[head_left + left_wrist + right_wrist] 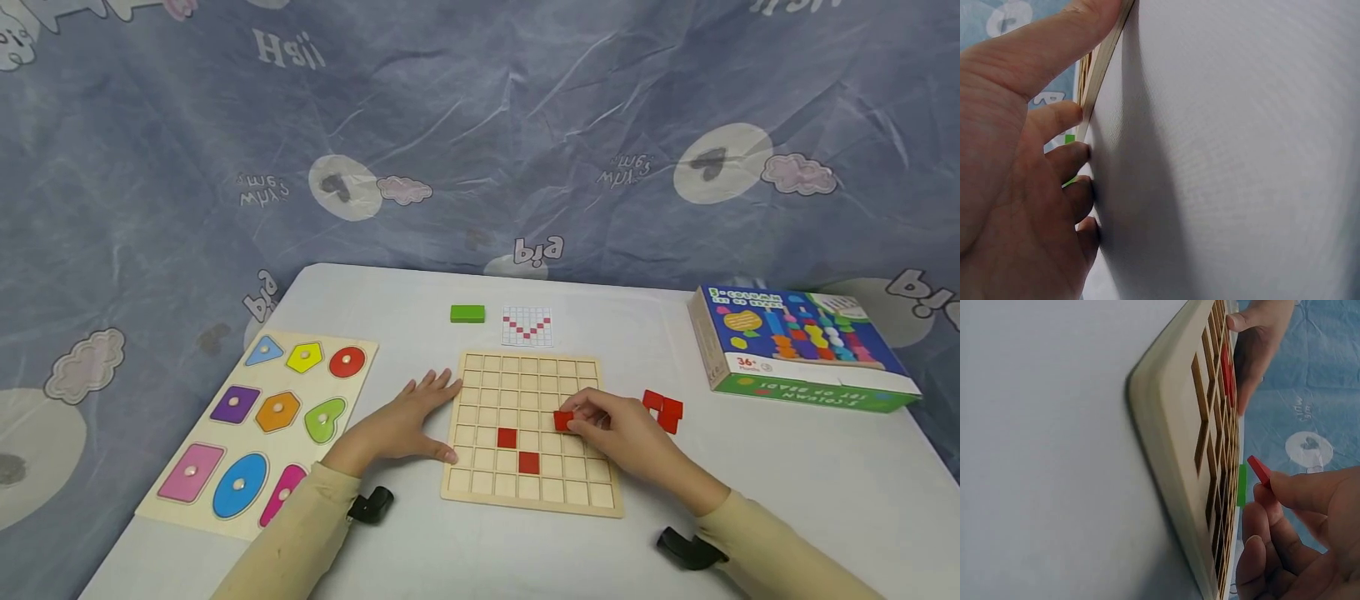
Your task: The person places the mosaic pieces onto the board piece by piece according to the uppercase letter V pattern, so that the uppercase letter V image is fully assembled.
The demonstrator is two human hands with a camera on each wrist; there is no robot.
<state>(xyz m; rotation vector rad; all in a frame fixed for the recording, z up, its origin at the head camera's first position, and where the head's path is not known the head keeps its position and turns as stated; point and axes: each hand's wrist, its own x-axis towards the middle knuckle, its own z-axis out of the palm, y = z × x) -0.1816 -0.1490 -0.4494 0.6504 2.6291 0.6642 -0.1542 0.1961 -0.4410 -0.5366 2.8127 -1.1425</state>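
Note:
A wooden grid board (532, 505) lies on the white table with two red square tiles (507, 438) set in its cells. My right hand (611, 425) pinches another red tile (563, 422) between thumb and fingers over the board's right half. In the right wrist view that tile (1260, 470) is tilted and held above the grid. My left hand (405, 421) rests at the board's left edge, fingers spread, thumb and fingertips right at the rim. The left wrist view shows the left thumb (1041, 50) along the board's side.
Several loose red tiles (670, 408) lie right of the board. Behind it are a green block (467, 314) and a pattern card (527, 340) with a red V. A shape puzzle board (292, 358) lies left. A toy box (802, 350) stands at the back right.

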